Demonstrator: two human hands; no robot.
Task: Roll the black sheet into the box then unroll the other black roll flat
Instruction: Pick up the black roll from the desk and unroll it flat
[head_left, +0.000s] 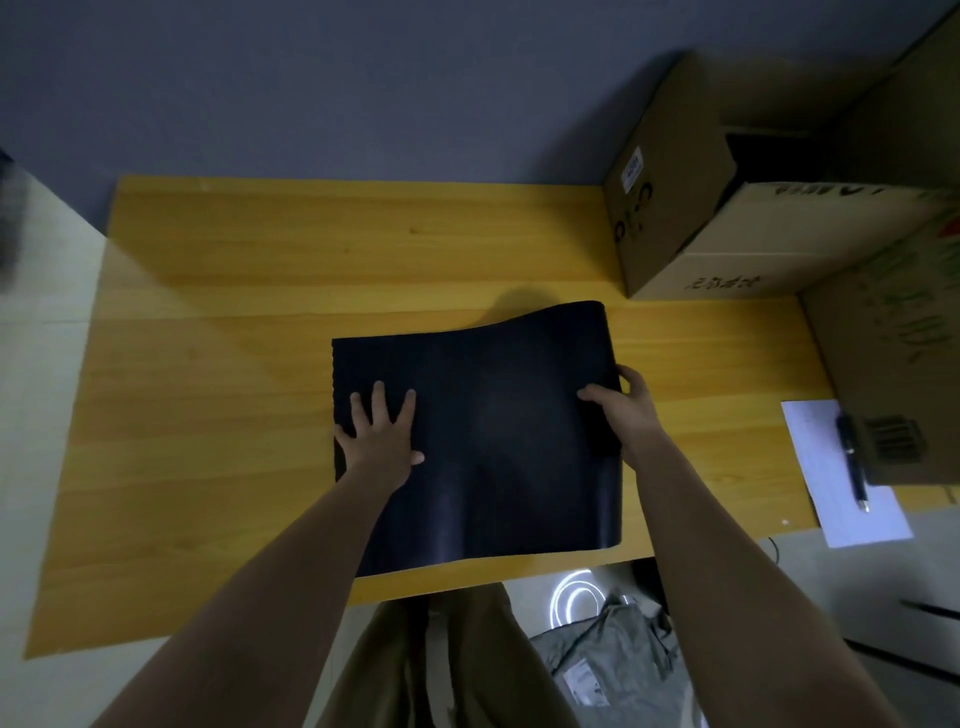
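A black sheet (498, 441) lies spread on the wooden table (234, 364), its far right corner curling up off the surface. My left hand (382, 436) presses flat on the sheet's left part, fingers apart. My right hand (621, 410) grips the sheet's right edge, thumb on top and fingers behind it. An open cardboard box (675, 208) stands at the table's back right, with something dark inside (753, 156); I cannot tell what it is.
A second, larger cardboard box (893, 332) stands at the right edge. In front of it lie a white paper (831, 478) with a pen (852, 462) on it. Below the table's near edge are my trousers and a grey bag (613, 665) on the floor.
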